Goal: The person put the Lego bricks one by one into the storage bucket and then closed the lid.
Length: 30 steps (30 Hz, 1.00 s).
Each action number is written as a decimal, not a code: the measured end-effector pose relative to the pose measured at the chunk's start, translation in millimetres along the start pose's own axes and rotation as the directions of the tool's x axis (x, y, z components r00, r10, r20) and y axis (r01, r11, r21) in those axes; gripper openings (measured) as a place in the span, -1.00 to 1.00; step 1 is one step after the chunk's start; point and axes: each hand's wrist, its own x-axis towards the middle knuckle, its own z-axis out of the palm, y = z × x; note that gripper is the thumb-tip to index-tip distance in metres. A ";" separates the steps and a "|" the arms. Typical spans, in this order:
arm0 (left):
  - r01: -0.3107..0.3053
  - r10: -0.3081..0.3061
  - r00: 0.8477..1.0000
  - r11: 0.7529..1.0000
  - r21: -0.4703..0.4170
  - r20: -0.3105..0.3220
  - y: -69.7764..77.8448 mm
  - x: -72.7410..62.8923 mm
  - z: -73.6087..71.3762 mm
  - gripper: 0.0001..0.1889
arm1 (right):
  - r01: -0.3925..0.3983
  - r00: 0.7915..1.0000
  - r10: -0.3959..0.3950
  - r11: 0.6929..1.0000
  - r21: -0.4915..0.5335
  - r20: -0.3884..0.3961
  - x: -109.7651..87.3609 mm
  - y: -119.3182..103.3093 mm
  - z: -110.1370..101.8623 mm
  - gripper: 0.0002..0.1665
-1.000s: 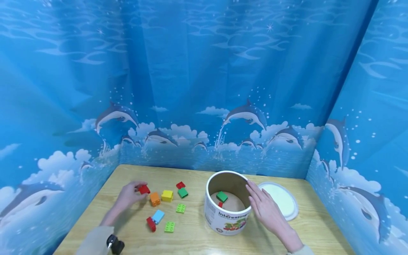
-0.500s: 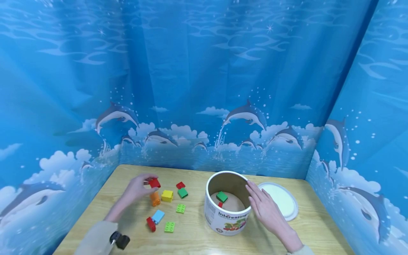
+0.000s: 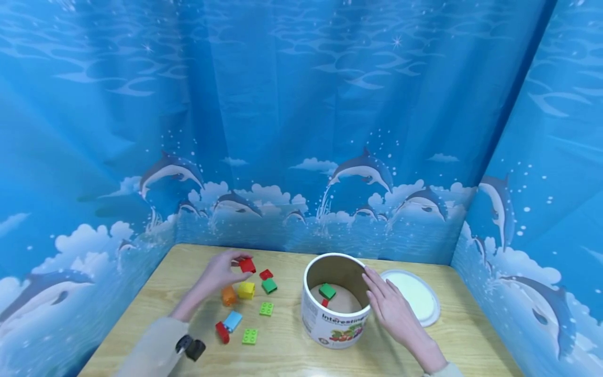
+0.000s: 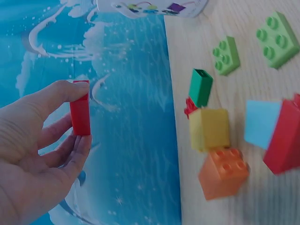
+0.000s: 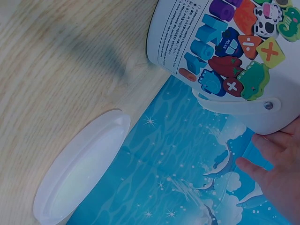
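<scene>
red block [image 4: 80, 112] hangs in the air over the left half of the table [image 3: 287, 361], toward its back edge, gripped by the left hand [image 3: 219, 273] with the thumb at one end and the fingertips at the other. the right hand [image 3: 393, 311] holds nothing; its fingers lie straight against the rim of the bucket [image 3: 312, 318], seemingly to steady it. the step in hand looks to be moving the block through the air. to do it well, keep the pinch even at both ends so the block does not twist, and stay high enough to clear the yellow block [image 3: 246, 290], the green block [image 3: 269, 286] and the small red piece [image 3: 266, 274] close by. press only lightly on the bucket, since a hard push could tip it.

the held block is plain bright red and boxy. the left wrist view shows it narrow side on, a smooth upright slab with straight edges. no studs can be made out. it looks like hard plastic, probably slippery if squeezed off-centre.
</scene>
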 end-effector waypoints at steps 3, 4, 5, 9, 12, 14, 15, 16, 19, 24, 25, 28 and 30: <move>-0.035 0.035 0.999 0.999 0.003 0.004 8.6 5.2 2.7 -0.57 | 0.003 1.000 -0.003 1.000 0.001 -0.001 -0.2 0.2 -0.3 -0.47; -0.039 0.039 0.999 0.999 -0.002 0.006 11.7 6.7 4.1 -0.57 | 0.005 1.000 -0.005 1.000 0.001 -0.002 -0.4 0.4 -0.2 -0.48; -0.045 0.045 0.999 0.999 -0.003 0.007 14.8 8.5 5.6 -0.57 | 0.006 1.000 -0.006 1.000 0.000 -0.001 -0.6 0.5 -0.1 -0.48; -0.062 0.062 0.998 0.998 -0.025 0.004 28.6 14.9 12.9 -0.57 | 0.010 1.000 -0.010 1.000 -0.003 0.000 -1.0 1.0 -0.1 -0.49; -0.076 0.077 0.997 0.996 -0.052 0.006 40.1 19.7 18.0 -0.57 | 0.010 1.000 -0.010 1.000 -0.001 0.001 -0.5 1.0 -0.1 -0.49; -0.087 0.088 0.996 0.994 -0.064 0.012 47.9 22.9 21.4 -0.57 | 0.010 1.000 -0.010 1.000 -0.002 0.002 -0.1 1.0 0.1 -0.49; -0.093 0.095 0.995 0.993 -0.075 0.020 52.0 24.6 23.2 -0.56 | 0.010 1.000 -0.010 1.000 -0.002 0.002 -0.1 0.9 0.1 -0.49; -0.102 0.104 0.994 0.991 -0.083 0.027 55.9 26.2 24.9 -0.56 | 0.010 1.000 -0.010 1.000 -0.001 0.002 0.0 0.8 0.2 -0.48; -0.145 0.149 0.988 0.986 -0.084 0.041 66.6 31.5 31.2 -0.54 | 0.007 1.000 -0.007 1.000 -0.006 0.004 0.2 0.6 0.2 -0.45; -0.205 0.211 0.975 0.975 -0.091 0.068 84.2 38.2 41.3 -0.54 | 0.007 1.000 -0.007 1.000 -0.008 0.008 0.7 -0.1 0.0 -0.44; -0.219 0.227 0.971 0.971 -0.093 0.078 87.5 39.2 43.5 -0.54 | 0.008 1.000 -0.008 1.000 -0.008 0.007 0.7 -0.1 0.0 -0.45; -0.249 0.260 0.959 0.963 -0.106 0.111 97.4 41.7 50.8 -0.54 | 0.010 1.000 -0.010 1.000 -0.009 0.005 0.3 -0.3 -0.1 -0.47; -0.264 0.278 0.952 0.958 -0.111 0.128 103.3 43.0 56.3 -0.55 | 0.011 1.000 -0.011 1.000 -0.010 0.006 0.0 -0.2 -0.3 -0.47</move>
